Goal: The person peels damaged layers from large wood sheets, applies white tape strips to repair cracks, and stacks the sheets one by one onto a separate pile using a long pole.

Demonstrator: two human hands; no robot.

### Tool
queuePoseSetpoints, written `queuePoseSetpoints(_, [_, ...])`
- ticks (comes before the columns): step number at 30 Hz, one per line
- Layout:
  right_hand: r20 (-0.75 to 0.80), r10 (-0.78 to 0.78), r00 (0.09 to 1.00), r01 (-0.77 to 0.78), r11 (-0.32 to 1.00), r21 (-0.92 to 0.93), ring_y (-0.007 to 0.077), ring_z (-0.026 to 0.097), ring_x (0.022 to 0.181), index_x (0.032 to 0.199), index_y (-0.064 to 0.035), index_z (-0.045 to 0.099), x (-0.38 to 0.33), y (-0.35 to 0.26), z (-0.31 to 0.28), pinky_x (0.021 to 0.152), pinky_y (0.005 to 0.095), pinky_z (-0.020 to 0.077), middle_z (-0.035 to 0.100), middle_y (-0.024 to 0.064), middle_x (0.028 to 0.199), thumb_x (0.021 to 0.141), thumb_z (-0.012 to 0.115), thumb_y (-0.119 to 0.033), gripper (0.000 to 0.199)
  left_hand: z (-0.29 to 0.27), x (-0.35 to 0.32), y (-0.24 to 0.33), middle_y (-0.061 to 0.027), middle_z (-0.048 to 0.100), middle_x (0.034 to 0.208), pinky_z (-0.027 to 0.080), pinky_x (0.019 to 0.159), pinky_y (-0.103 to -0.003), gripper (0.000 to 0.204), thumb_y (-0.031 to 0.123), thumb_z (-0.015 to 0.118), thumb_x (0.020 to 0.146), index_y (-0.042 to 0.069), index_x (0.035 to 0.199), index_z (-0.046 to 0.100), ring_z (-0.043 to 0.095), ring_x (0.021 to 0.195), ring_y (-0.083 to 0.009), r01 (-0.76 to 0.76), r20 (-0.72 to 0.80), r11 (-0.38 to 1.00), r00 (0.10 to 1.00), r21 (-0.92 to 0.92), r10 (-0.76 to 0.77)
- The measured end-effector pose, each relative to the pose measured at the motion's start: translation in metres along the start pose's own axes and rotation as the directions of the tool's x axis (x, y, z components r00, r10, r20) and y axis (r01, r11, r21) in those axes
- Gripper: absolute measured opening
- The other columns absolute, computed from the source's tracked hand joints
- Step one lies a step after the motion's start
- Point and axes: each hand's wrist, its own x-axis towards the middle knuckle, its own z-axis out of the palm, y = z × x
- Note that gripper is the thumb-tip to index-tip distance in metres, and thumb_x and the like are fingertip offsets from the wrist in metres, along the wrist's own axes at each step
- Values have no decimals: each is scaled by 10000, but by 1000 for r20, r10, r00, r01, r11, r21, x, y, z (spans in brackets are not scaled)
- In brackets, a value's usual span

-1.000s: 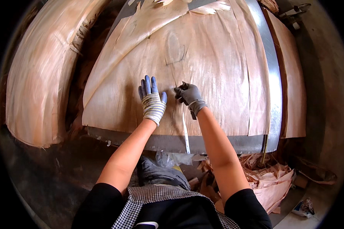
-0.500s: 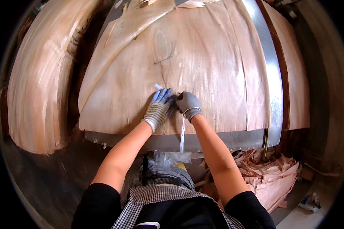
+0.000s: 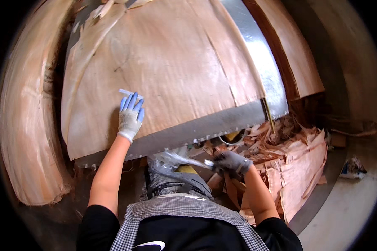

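My left hand (image 3: 131, 117), in a light glove with blue fingertips, lies flat with its fingers stretched out on a sheet of pale brown wood veneer (image 3: 167, 62). A short white tape strip (image 3: 127, 92) lies on the veneer at its fingertips, partly covered by them. My right hand (image 3: 231, 163), in a dark grey glove, is closed off the front edge of the table, to the right of my waist. It grips the end of a white tape (image 3: 188, 160), which is blurred and stretches left toward clear plastic (image 3: 167, 157) at my waist. Anything else inside the fist is hidden.
The veneer rests on a grey metal tabletop (image 3: 184, 130). Stacked veneer stands at left (image 3: 27, 113) and far right (image 3: 291, 46). Below the right front lies a heap of veneer scraps (image 3: 299, 175). A narrow yellowish strip (image 3: 268, 115) hangs over the table's edge.
My right hand has moved off the veneer, down and right past the table edge, with the white tape. My left hand stays flat on the veneer. The whole view has turned and shifted.
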Motion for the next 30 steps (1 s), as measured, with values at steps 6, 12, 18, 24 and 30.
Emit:
queuePoseSetpoints(6, [-696,347,628,-86,920,381,64,509,674,930,-24,673,-123,150,-35,583,224,453,596,-23,733,830,704,-266,264,36,-58,82,-162,302,1455,118,1114,-493,573,282,549,818,61,1332,422,248,1351,-337,109,22,988,993,105,-112])
queuePoseSetpoints(12, [-775,391,497,120,853,508,64,506,676,955,15,618,-45,143,-85,568,217,426,573,-33,781,845,684,-279,322,37,-65,83,-152,240,1482,99,1107,-504,650,315,541,827,76,1393,329,203,1364,-342,183,69,960,977,214,-202])
queuePoseSetpoints(18, [-787,474,395,192,795,575,105,464,558,786,-49,606,28,214,-116,464,275,364,522,-8,646,820,689,-366,330,42,-64,85,-153,211,1494,86,1112,-503,659,312,533,830,82,1406,310,184,1371,-350,166,96,957,976,238,-193])
queuePoseSetpoints(24, [-830,444,338,-179,896,407,225,578,665,899,-2,622,19,190,-137,559,361,491,602,91,743,792,685,-382,399,40,-63,89,-159,237,1485,86,1114,-494,642,317,507,840,61,1398,321,175,1376,-353,193,72,955,974,223,-214])
queuePoseSetpoints(30, [-956,221,195,-526,846,88,337,630,908,1008,-97,656,-72,139,-133,746,399,491,660,167,927,799,579,-158,231,49,-68,81,-142,243,1482,91,1107,-524,651,359,526,824,95,1390,342,200,1367,-332,201,57,963,975,178,-214])
